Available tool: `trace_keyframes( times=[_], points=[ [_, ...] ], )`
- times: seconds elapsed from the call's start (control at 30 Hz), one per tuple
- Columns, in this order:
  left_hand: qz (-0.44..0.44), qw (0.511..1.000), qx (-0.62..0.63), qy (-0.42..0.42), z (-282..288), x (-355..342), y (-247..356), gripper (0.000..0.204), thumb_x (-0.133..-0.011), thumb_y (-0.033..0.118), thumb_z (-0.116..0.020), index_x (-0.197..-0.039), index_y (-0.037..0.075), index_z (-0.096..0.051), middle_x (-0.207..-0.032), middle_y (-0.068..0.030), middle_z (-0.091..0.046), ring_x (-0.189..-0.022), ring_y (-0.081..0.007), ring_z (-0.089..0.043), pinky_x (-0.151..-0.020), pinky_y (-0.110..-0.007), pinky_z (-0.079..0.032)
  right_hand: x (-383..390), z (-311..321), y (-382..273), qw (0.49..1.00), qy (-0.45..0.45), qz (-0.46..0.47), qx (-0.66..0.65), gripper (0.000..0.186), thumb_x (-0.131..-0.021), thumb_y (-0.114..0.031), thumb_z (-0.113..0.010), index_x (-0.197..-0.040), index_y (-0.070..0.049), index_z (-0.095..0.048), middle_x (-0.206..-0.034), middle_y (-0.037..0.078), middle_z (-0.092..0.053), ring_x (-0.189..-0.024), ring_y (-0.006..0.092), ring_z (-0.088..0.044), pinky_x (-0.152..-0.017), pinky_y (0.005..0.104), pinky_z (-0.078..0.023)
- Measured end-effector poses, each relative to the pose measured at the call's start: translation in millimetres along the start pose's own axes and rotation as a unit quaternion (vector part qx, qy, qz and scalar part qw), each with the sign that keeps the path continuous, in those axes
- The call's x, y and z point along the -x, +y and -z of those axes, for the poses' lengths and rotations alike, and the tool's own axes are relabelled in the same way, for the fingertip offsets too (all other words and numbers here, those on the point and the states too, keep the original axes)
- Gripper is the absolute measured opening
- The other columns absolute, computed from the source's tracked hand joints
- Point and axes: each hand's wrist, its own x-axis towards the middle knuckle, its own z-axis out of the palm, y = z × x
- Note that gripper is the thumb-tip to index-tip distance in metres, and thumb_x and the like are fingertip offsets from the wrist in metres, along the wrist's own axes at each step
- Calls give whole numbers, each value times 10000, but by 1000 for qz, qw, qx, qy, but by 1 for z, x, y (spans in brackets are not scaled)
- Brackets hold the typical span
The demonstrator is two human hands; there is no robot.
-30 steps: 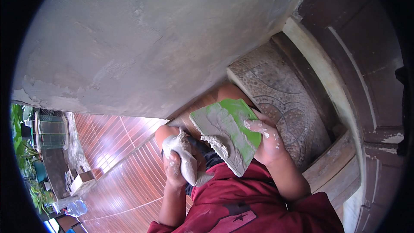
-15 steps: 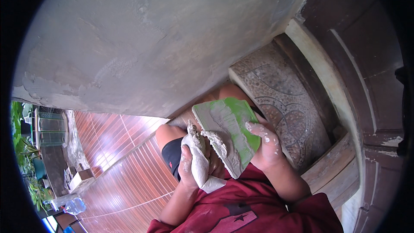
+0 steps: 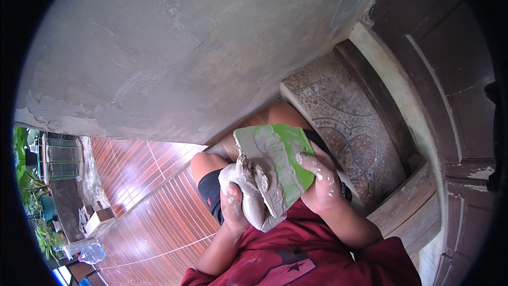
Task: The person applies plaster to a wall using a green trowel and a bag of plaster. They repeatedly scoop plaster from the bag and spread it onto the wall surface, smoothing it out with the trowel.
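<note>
My right hand (image 3: pixel 319 180) grips the right side of a flat green plastic spreader (image 3: pixel 292 145), its thumb lying on the top face. Grey-white paste (image 3: pixel 264 151) coats the left part of that face, thickest along the left edge. My left hand (image 3: pixel 233 207) is closed round a soft plastic bag (image 3: pixel 247 196) of the same paste. The bag's open mouth, with paste showing, is up against the spreader's left edge. Dried paste speckles both hands. The fingers under the bag and behind the spreader are hidden.
A grey plastered wall (image 3: pixel 153 47) rises in front. On the right are a patterned stone step (image 3: pixel 354 111) and a brown panelled door (image 3: pixel 450 90). Reddish tiles (image 3: pixel 153 228) cover the floor at left, with a clear plastic bottle (image 3: pixel 92 253) and plants (image 3: pixel 45 233) at the far left.
The bag has turned and moved right, so its mouth now meets the spreader's edge. The spreader has shifted slightly and tilted, still in my right hand.
</note>
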Motion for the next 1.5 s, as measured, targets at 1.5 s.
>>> trace_keyframes(
  times=[1.5],
  points=[
    [216, 965, 150, 0, 136, -59, -83, 252, -879, 375, -614, -877, 134, -543, -594, -23, -488, -500, -167, -474, -447, -309, -387, -101, -130, -339, 741, 54, 604, 288, 418, -902, -123, -566, -1300, -38, -467, -1223, 86, -559, -1090, 240, -581, -877, 424, -505]
  ],
)
